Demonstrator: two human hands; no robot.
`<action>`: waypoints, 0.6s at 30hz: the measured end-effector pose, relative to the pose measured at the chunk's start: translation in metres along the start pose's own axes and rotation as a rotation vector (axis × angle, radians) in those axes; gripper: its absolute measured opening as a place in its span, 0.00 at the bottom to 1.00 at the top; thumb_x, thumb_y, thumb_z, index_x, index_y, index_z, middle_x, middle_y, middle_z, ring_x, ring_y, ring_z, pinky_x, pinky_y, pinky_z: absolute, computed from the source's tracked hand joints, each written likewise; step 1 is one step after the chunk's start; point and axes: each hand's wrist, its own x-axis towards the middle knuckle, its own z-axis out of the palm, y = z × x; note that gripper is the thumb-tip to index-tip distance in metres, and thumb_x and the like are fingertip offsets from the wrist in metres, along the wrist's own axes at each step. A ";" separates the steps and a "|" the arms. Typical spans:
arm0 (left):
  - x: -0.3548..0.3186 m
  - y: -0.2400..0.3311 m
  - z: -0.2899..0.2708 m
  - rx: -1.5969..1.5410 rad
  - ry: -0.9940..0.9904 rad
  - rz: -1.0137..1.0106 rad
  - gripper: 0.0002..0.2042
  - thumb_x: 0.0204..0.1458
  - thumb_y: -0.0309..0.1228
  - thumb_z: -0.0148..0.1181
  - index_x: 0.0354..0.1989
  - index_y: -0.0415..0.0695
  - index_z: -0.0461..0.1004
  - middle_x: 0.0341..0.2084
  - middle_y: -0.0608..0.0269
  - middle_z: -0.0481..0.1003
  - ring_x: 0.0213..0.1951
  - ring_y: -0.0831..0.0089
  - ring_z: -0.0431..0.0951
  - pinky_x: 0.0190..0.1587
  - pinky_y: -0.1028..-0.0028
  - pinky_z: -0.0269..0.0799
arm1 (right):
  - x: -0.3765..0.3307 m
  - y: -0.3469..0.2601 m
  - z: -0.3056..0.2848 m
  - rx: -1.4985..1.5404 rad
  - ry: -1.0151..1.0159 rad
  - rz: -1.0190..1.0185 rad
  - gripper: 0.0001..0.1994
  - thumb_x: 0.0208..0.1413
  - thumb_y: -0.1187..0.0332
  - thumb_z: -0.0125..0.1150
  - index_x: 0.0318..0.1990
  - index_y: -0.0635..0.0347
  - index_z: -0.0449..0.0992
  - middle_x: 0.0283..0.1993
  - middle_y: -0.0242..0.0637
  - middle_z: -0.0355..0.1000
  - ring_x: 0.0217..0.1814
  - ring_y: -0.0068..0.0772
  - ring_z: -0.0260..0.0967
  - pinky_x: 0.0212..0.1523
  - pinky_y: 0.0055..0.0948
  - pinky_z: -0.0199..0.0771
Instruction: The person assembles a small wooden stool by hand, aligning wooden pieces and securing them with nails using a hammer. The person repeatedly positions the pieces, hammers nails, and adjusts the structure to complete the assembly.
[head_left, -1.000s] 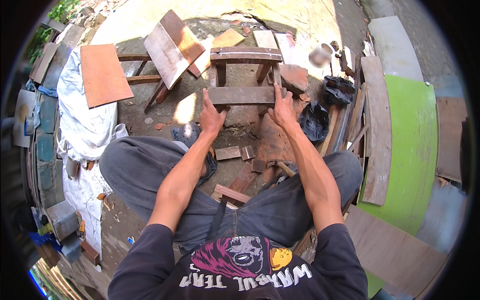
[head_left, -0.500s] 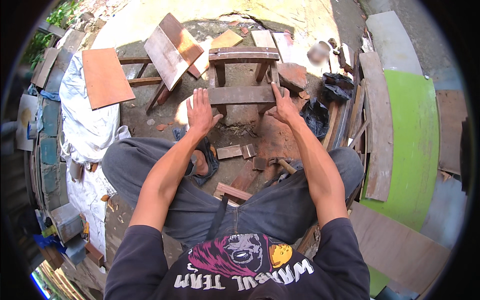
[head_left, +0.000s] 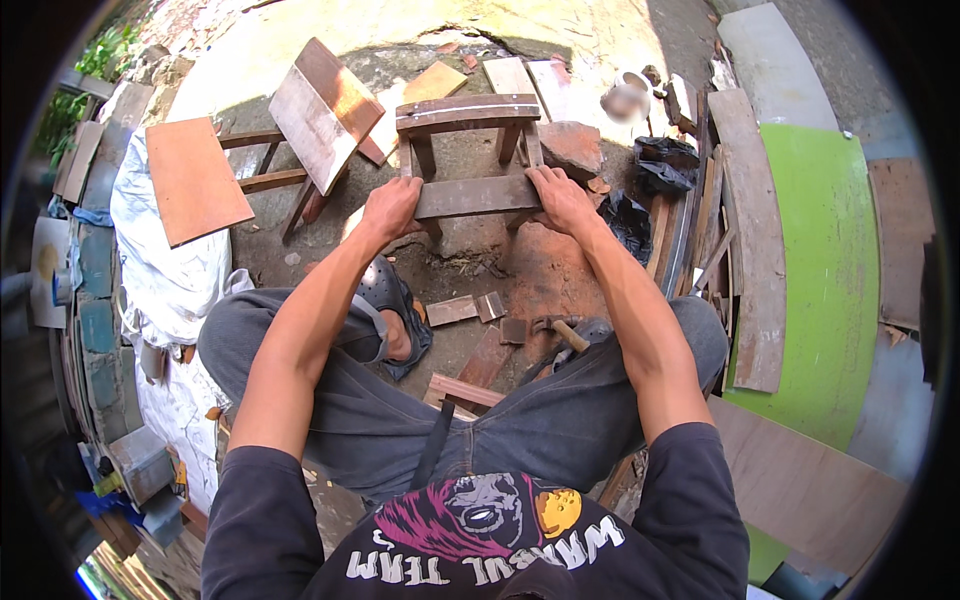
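The left hand (head_left: 388,208), lifted off with fingers spread half a second ago, is now gripping the left end of the stool frame's (head_left: 470,150) lower rail again; the right hand (head_left: 560,198) seems to be sliding slightly inward.

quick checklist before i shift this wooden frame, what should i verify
1. Left hand grips the near crossbar of the wooden frame: ok.
2. Right hand grips the crossbar's other end: ok.
3. Frame joints tight: cannot tell.
4. Ground near the feet free of trip hazards: not ok, wood offcuts and a hammer lie there.
5. Space to the left: not ok, a tipped wooden stool lies close beside the frame.
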 end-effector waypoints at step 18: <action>0.000 0.001 -0.002 -0.072 0.031 -0.006 0.29 0.34 0.36 0.77 0.43 0.41 0.68 0.40 0.53 0.75 0.47 0.53 0.76 0.47 0.59 0.75 | 0.022 0.030 -0.003 0.086 -0.225 -0.103 0.34 0.38 0.67 0.75 0.53 0.65 0.64 0.48 0.52 0.70 0.53 0.56 0.68 0.56 0.46 0.71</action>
